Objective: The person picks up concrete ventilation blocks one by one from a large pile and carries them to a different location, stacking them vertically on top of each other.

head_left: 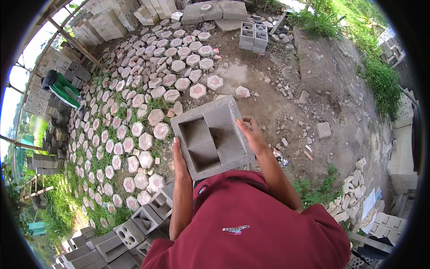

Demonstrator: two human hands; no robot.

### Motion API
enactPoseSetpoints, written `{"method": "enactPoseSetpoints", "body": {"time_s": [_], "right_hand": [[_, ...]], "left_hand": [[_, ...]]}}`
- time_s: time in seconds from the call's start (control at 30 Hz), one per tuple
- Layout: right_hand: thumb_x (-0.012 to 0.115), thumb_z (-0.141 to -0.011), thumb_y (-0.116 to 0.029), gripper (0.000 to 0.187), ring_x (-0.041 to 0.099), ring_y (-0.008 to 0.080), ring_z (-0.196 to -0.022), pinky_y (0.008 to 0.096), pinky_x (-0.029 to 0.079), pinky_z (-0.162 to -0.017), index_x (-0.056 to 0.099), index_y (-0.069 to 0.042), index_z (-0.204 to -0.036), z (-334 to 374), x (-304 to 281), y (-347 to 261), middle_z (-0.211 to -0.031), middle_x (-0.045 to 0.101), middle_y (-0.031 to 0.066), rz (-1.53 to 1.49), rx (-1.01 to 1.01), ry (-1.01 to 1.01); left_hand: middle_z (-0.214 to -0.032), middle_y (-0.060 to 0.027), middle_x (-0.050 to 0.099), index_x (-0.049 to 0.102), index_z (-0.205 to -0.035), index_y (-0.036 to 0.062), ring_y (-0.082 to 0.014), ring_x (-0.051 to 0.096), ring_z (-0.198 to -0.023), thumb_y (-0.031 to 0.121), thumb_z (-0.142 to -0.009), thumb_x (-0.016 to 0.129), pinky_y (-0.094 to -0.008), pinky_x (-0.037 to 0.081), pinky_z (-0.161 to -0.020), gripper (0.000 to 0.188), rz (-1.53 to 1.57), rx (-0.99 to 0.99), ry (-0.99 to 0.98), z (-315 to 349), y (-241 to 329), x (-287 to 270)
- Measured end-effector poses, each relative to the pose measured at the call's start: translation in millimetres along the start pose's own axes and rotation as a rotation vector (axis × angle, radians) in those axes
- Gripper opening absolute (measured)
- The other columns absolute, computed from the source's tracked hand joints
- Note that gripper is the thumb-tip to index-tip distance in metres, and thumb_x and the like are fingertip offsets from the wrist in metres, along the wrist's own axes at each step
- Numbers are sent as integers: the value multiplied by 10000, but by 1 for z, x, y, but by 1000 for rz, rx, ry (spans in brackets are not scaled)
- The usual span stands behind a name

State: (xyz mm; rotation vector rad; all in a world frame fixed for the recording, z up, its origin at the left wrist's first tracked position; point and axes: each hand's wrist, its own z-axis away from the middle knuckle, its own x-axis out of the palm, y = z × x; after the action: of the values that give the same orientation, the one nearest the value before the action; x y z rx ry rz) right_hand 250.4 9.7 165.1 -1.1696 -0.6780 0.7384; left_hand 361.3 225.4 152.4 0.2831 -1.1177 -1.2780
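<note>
A grey hollow concrete block (pixel 179 120) is held close in front of my dark red shirt, tilted, its hollow side facing up. My left hand (pixel 179 159) presses against its left side, fingers pointing up along the wall. On the opposite side my right hand (pixel 254 136) grips it, with fingertips showing over the edge. The undersides of both holds are hidden behind the block. Beyond it, many hexagonal paving stones (pixel 197 91) with pinkish centres lie spread over the ground.
Two grey hollow blocks (pixel 253 36) stand at the back right. More blocks (pixel 130 234) are stacked at lower left. A person in a green top (pixel 62 88) bends at far left. Rubble (pixel 351 193) is piled at the right, and a wooden pole (pixel 74 42) leans at upper left.
</note>
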Motion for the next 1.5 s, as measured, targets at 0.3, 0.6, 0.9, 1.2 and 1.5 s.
{"method": "enactPoseSetpoints", "body": {"time_s": [0.3,0.6,0.9,1.2,1.5], "right_hand": [[625,-879,-495,581,476,130,-1032,289,348,-924,461,-29,-1183,-110,-29,-18,-1076,555,76,-46,-118,176],[632,-887,-474,528,487,118,-1021,268,345,-923,464,-55,-1161,-215,-63,-24,-1053,570,56,-159,-150,368],[660,-881,-414,522,508,109,-990,245,381,-877,441,-44,-1177,-384,-165,-21,-1044,579,73,-251,-157,404],[667,-865,-392,544,543,126,-936,264,410,-863,420,-32,-1190,-580,-306,-74,-1019,582,100,-162,-120,364],[627,-903,-443,515,490,92,-932,250,380,-830,425,-63,-1185,-731,-384,-99,-1004,577,65,-210,-110,460]], "left_hand": [[-1260,-108,542,439,-1364,59,-240,539,-1123,544,-915,501,-362,416,-995,664,-54,-38,-149,-117,29,89],[-1289,-129,535,447,-1356,56,-266,548,-1146,554,-928,463,-389,435,-996,656,-166,-155,-309,-237,49,177],[-1278,-162,527,425,-1368,44,-289,557,-1134,581,-920,451,-417,448,-985,699,-159,-258,-386,-397,0,301],[-1297,-163,510,417,-1373,47,-297,532,-1160,630,-890,437,-435,432,-988,758,-136,-254,-364,-575,-63,465],[-1266,-162,545,437,-1360,40,-292,581,-1103,597,-917,437,-421,468,-958,712,-229,-296,-390,-726,-79,589]]}}
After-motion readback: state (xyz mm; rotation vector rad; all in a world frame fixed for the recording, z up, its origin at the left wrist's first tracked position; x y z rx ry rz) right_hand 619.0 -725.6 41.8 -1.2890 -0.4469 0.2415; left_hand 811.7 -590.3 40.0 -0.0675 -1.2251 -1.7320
